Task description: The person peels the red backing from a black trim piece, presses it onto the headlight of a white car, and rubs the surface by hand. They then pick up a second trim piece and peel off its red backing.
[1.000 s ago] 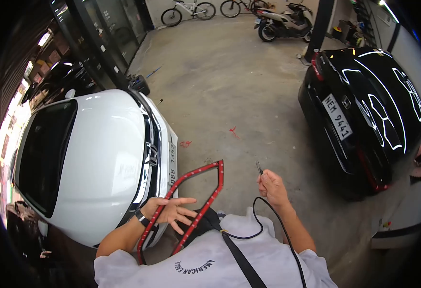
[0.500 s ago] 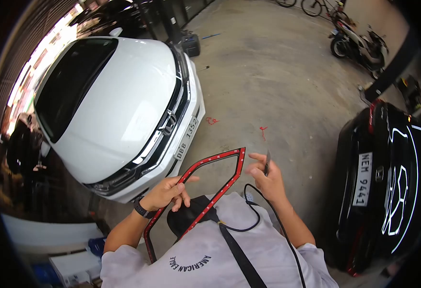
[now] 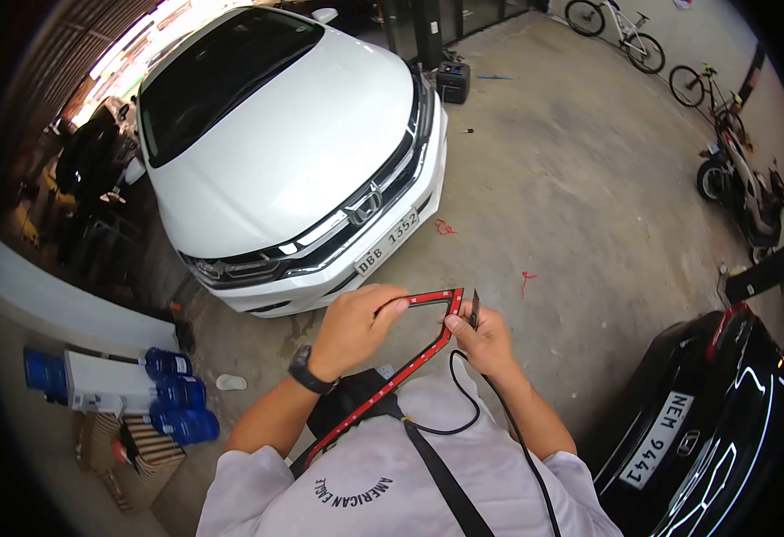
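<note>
A slim, angular black trim frame (image 3: 420, 357) with red-backed tape along one face is held up before my chest. My left hand (image 3: 351, 329), with a black watch on its wrist, is closed on the upper left stretch of the frame and hides part of it. My right hand (image 3: 486, 342) pinches the frame near its pointed corner, thumb on the red tape. The same hand keeps a thin dark-bladed knife (image 3: 475, 308), blade upward; its handle is mostly hidden by the fingers.
A white car (image 3: 293, 152) stands ahead to the left and a black car (image 3: 714, 421) at lower right. Curled red scraps (image 3: 445, 227) lie on the concrete floor. Blue water jugs (image 3: 182, 392) sit at left. A motorcycle (image 3: 750, 192) is at right. A black cable (image 3: 521, 416) hangs over my shirt.
My left hand has shifted up and right along the frame. My right hand, apart from the frame before, now grips its corner, with the knife still in it. The view has turned.
</note>
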{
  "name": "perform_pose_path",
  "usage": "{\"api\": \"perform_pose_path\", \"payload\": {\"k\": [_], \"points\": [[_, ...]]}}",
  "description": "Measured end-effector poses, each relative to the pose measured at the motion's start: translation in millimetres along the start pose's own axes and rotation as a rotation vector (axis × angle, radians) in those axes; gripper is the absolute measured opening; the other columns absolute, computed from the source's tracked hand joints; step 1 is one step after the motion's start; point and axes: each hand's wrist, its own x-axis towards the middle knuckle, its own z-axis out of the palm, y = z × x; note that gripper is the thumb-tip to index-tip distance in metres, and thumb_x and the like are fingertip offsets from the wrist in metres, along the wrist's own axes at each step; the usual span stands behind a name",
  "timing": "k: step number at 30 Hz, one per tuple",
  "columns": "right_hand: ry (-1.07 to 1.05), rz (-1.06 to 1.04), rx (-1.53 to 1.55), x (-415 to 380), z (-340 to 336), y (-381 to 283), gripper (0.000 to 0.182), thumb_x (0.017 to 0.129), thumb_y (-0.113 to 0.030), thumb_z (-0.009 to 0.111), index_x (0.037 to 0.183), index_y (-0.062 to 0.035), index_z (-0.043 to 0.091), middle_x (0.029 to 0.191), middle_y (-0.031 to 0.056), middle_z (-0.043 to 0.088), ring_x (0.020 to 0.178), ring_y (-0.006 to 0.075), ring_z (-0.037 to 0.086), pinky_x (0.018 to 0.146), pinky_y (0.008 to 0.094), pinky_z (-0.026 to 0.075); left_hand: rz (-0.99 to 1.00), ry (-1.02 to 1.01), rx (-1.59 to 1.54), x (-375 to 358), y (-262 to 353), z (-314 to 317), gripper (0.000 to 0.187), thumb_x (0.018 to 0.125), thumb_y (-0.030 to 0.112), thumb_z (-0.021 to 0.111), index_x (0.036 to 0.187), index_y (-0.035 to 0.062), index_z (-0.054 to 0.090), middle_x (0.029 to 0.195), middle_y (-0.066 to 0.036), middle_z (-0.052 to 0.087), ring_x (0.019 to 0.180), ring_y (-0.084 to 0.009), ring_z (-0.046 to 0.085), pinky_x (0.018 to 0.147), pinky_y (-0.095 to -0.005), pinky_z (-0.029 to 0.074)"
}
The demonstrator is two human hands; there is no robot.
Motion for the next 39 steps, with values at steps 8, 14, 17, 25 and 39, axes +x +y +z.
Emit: {"api": "perform_pose_path", "payload": {"k": [8,14,17,25,39], "points": [[0.129,-0.086,0.020,13,10,-3,0.016,0.106,-0.018,0.059,0.103,-0.0040,0.065,0.080,0.0044,0.073,0.054,0.0022,0.041,0.050,0.0222,0.033,-0.015,-0.012,0.257,9,11,13,0.019,0.099,0.024,0.070,0.095,0.0061,0.073,0.076,-0.015,0.067,0.069,-0.0388,0.064,0.060,-0.0448,0.048],[0.127,-0.078,-0.021,-2,15,-17,0.023,0.110,-0.022,0.053,0.103,-0.0040,0.065,0.077,0.0010,0.066,0.062,0.0054,0.049,0.058,0.0245,0.040,0.005,0.049,0.172,8,20,15,0.018,0.098,0.024,0.070,0.092,0.0074,0.074,0.076,-0.014,0.067,0.070,-0.0397,0.065,0.061,-0.0473,0.048],[0.114,0.052,-0.016,-27,-4,-17,0.023,0.111,-0.022,0.050,0.108,-0.0031,0.064,0.076,-0.0010,0.061,0.069,0.0082,0.056,0.065,0.0276,0.046,-0.062,0.026,0.167,4,6,13,0.018,0.097,0.025,0.071,0.092,0.0074,0.074,0.076,-0.013,0.068,0.069,-0.0395,0.065,0.061,-0.0474,0.048],[-0.085,0.176,-0.230,-75,17,-6,0.025,0.114,-0.023,0.046,0.115,-0.0033,0.062,0.072,-0.0014,0.058,0.054,0.0060,0.047,0.050,0.0245,0.039,-0.055,0.060,0.147,-6,2,4,0.022,0.097,0.032,0.071,0.090,0.0109,0.075,0.077,-0.011,0.070,0.071,-0.0373,0.067,0.061,-0.0472,0.048],[0.035,0.257,-0.249,-83,53,-7,0.025,0.107,-0.014,0.054,0.127,-0.0074,0.068,0.069,0.0029,0.063,0.062,0.0118,0.060,0.063,0.0309,0.050,-0.044,-0.008,0.148,-18,-7,2,0.023,0.096,0.033,0.074,0.090,0.0107,0.078,0.074,-0.011,0.070,0.064,-0.0334,0.065,0.058,-0.0427,0.047]]}}
